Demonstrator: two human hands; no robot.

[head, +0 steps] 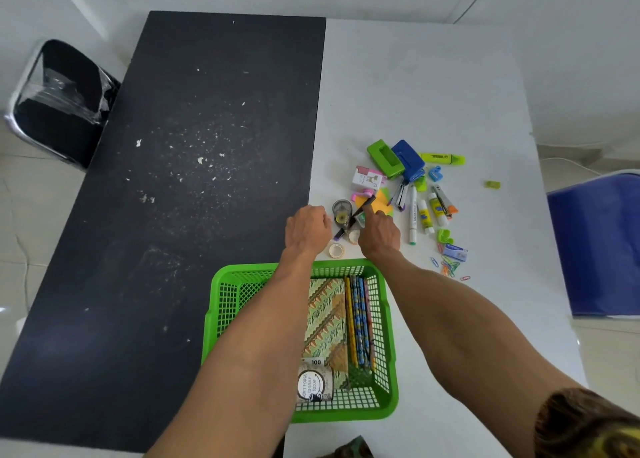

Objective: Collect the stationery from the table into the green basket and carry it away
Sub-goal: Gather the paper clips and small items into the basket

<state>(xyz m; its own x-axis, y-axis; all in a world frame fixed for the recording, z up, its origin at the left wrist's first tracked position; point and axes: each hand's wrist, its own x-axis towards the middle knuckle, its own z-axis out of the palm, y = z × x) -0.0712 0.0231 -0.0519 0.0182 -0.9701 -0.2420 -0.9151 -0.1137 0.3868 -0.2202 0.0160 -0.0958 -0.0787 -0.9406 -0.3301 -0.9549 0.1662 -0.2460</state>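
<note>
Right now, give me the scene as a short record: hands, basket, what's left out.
left hand: fingers curled beside correction tape; grip hidden
right hand: pinching black pen
green basket: holds patterned notebook, pencils
out on white table: green hole punch, blue hole punch, highlighter, glue sticks, paper clips, tape roll

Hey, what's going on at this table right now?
A person is clearing stationery from a white table into a green basket. Reaching over the basket, the right hand pinches a black pen at the pile's near edge. The left hand is curled beside a tape dispenser; whether it holds anything is hidden. A notebook and pencils lie in the basket. A blue hole punch, glue sticks and paper clips are not yet collected.
</note>
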